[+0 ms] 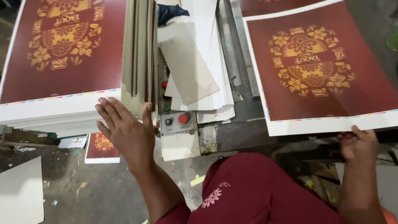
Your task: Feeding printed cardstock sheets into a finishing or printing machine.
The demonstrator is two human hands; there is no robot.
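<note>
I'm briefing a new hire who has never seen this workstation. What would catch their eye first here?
The big maroon sheets with a gold floral emblem: a thick stack at upper left, with the left hand against its near edge, and a single sheet at right, held at its white bottom margin by the right hand. Between them sits a grey control panel with a red button, under plain grey boards.

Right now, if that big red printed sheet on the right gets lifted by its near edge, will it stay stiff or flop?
The red printed sheet would probably flop: it looks thin and wide, and the right hand grips only its white near edge. It likely weighs little alone. It may slide easily, since it lies loose over another sheet.
</note>
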